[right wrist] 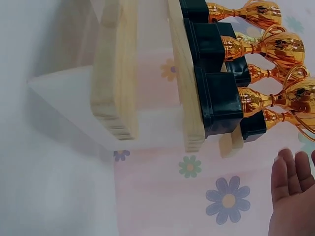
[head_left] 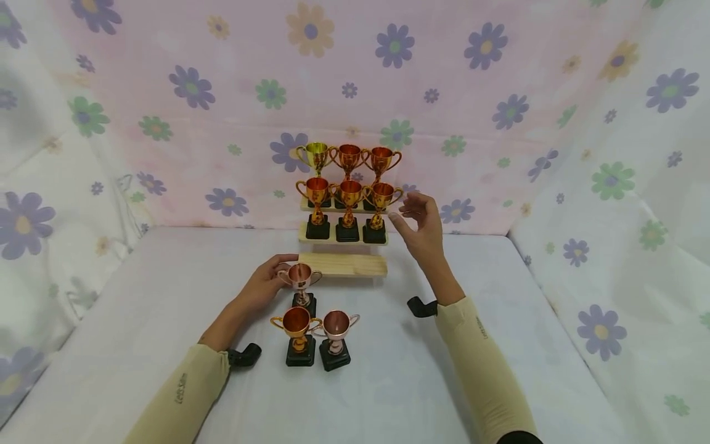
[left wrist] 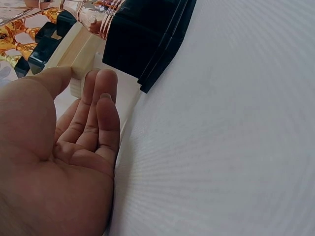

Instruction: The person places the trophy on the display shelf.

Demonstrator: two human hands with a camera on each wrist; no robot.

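Note:
My left hand (head_left: pixel 267 282) is at the left end of the bare lowest wooden step (head_left: pixel 342 264). In the left wrist view the thumb meets the step's end, with the other fingers loosely extended beside it. Close to that hand a rose-gold trophy cup (head_left: pixel 300 277) stands upright on its black base. Raised beside the stand's right end, my right hand (head_left: pixel 426 225) holds nothing; its fingers are relaxed and apart from the nearest gold trophy (head_left: pixel 381 197). Gold trophies stand upright in two rows, three on the middle step (right wrist: pixel 193 135) and three behind, higher up.
Nearer me on the white table (head_left: pixel 399 382) are a gold trophy (head_left: pixel 297 324) and a second rose-gold trophy (head_left: pixel 336 327), close together. Behind the stand hangs a flowered pink cloth (head_left: pixel 344 68). A white side panel (right wrist: pixel 69 93) supports the steps.

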